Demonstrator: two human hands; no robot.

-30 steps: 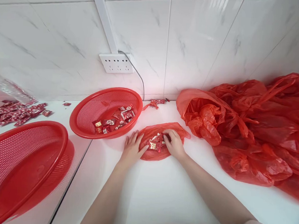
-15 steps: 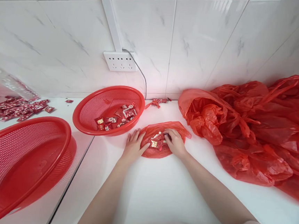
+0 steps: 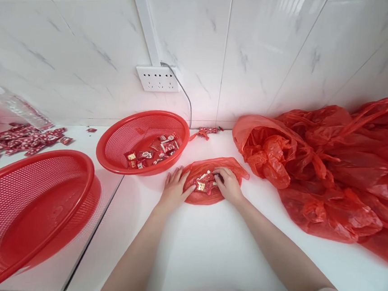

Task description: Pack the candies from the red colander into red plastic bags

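A thin red plastic bag (image 3: 233, 167) lies flattened on the white table, with several small red and gold wrapped packets (image 3: 205, 182) on or inside it; which of the two I cannot tell. My left hand (image 3: 175, 188) rests at the bag's left edge, fingers spread and thumb reaching toward the packets. From the right, my right hand (image 3: 228, 184) has its fingers curled over the packets, a small dark red one between thumb and fingertips. Just behind my left hand stands a red mesh basket (image 3: 112, 143) holding several similar packets.
A larger red basket (image 3: 80, 162) stands at the left. Behind it are a heap of red packets (image 3: 21, 141) and a clear plastic bottle (image 3: 22, 108). Crumpled red bags (image 3: 330, 175) cover the right side. A tiled wall with a socket strip (image 3: 158, 79) closes the back.
The view has shifted very slightly. Both hands and the packets stay in the same places.
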